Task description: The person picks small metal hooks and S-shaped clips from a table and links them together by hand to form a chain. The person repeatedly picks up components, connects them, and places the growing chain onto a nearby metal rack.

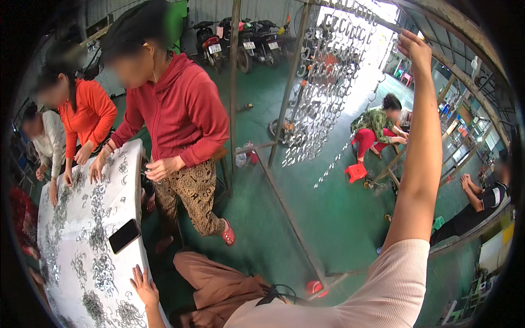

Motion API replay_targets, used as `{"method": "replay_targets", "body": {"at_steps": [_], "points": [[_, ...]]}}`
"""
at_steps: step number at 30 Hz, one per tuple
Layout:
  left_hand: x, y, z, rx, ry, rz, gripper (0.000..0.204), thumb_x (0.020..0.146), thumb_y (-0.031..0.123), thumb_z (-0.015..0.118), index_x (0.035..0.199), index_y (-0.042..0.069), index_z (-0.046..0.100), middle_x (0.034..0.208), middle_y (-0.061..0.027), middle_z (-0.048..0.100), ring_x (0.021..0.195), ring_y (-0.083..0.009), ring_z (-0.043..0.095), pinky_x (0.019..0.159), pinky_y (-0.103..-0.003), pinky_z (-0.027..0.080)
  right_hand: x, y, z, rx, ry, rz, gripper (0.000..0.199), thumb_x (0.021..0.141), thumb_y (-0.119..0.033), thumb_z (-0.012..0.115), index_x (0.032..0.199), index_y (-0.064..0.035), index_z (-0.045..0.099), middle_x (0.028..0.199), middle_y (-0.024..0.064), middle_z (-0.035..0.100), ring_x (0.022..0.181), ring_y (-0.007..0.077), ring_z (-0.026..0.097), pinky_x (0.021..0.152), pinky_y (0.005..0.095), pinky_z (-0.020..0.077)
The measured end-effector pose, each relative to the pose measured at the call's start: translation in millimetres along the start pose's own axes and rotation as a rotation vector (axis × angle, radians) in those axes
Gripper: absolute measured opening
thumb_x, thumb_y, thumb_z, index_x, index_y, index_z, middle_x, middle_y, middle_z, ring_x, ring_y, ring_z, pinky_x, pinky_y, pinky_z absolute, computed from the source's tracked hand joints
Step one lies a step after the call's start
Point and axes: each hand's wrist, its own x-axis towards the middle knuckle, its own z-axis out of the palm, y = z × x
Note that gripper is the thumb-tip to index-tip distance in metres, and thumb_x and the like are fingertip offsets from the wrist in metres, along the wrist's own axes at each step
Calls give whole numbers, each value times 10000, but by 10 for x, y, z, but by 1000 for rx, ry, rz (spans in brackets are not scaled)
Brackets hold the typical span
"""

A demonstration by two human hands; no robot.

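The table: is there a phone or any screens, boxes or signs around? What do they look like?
Phone: lying flat on the white table, near its right edge; a dark rectangle, screen off.
Number plates: on the parked motorbikes at the back; small pale rectangles.
No boxes or signs can be made out.

white table (76,284), black phone (124,235), green floor (339,213) (red stool (356,171)).

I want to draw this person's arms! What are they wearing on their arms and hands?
Both hands are bare: no gloves, rings or watch show. The right hand and its forearm are uncovered, and a short, pale pink ribbed sleeve wraps the upper arm up to the shoulder. The left hand shows only a bare wrist; its sleeve is out of view.
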Motion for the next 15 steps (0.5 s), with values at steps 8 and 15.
{"method": "replay_targets", "body": {"at_steps": [8,15], "points": [[-36,38,-108,17,-9,-47,629,749,-60,588,1337,135,476,1517,-131,291,1418,-336,233,1133,-557,181,544,285,159,36,80,68,291,883,-54,594,1165,11,629,1060,130,667,921,183,658,803,278,560],[-7,94,-113,-8,-33,-75,571,747,-29,573,1296,111,503,1512,-155,295,1414,-357,233,1129,-564,172,888,520,262,92,133,25,250,878,-7,581,1116,7,658,1004,141,674,832,194,673,740,273,589]]}}
